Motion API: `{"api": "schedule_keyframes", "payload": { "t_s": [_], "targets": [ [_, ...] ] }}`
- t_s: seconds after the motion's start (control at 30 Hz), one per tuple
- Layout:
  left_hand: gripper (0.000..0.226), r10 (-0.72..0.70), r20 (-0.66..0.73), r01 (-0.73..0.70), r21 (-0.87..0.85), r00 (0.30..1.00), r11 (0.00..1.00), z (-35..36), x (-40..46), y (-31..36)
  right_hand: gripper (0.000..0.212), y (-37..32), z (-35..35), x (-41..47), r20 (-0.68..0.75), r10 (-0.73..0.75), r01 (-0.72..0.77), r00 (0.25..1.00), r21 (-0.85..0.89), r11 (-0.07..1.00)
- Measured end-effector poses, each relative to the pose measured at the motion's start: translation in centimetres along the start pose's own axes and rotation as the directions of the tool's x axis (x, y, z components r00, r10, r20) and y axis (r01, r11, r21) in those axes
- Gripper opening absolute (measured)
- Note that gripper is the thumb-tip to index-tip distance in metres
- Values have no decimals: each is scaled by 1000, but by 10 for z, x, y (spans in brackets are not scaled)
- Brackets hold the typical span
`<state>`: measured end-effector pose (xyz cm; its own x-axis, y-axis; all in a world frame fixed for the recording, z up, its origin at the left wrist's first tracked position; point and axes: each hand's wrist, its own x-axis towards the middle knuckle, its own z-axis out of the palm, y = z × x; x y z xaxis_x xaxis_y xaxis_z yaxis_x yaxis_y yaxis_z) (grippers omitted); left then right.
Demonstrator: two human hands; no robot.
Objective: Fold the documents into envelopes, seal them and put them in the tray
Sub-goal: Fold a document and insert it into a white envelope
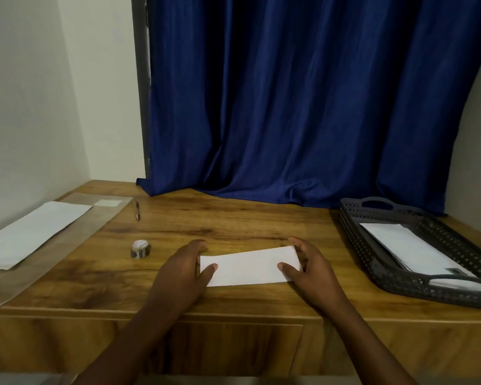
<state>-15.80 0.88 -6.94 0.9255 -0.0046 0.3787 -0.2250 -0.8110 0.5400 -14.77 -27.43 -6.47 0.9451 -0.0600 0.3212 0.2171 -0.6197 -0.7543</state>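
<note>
— Two hands are working one sheet: the left hand [182, 269] and the right hand [310, 266] are bracketing the short ends of the folded document [249, 266], which is lying flat near the desk's [233, 220] front edge, about midway along it.

— Are they gripping it?

— Lightly. Each thumb is pressing down on the paper's top face while the fingers are curling round behind the far edge, so each hand is pinching an end instead of lying flat. That is probably keeping the layers squared while the crease is being set, or readying the piece for lifting.

— Where are the supplies sitting?

— A roll of tape [140, 248] is standing just left of the left hand, presumably kept close for sealing. A pen [137, 210] is lying farther back, toward the curtain [303, 107]. A long white envelope [34, 234] is resting on a clear sheet by the desk's left edge.

— And the tray?

— The dark perforated tray [356, 240] is occupying the right edge, and white envelopes [411, 245] are already lying inside it, at least two overlapping; the exact count is hard to tell.
</note>
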Motion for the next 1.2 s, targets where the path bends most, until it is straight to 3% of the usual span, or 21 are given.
{"api": "schedule_keyframes", "payload": {
  "t_s": [0.13,0.4,0.53,0.67,0.83,1.0,1.1,1.2],
  "targets": [
    [49,14,23,-16,68,1000,998,3,2,0,61,3,2,-1,22,-78,81,997,-167,983],
    [16,134,0,-134,35,991,990,1,-3,-4,27,6,9,-5,97,-200,222,975,-377,899],
    [42,282,-65,-254,284,957,925,-2,-12,11,28,2,10,-6,100,-240,259,966,-440,860],
    [64,316,164,-354,319,934,879,14,-13,34,30,0,9,-8,109,-246,268,963,-463,844],
    [102,163,446,-340,353,880,872,27,-9,38,34,-3,7,-9,119,-236,264,964,-451,852],
    [98,186,449,-369,364,874,855,32,-6,33,43,-27,18,-17,139,-286,317,948,-444,838],
    [94,222,442,-397,355,869,846,32,-7,32,50,-54,44,-23,294,-272,369,916,-356,859],
    [103,231,515,-460,376,826,805,26,-7,33,56,-66,67,-24,448,-174,316,877,-265,911]
  ]
}}
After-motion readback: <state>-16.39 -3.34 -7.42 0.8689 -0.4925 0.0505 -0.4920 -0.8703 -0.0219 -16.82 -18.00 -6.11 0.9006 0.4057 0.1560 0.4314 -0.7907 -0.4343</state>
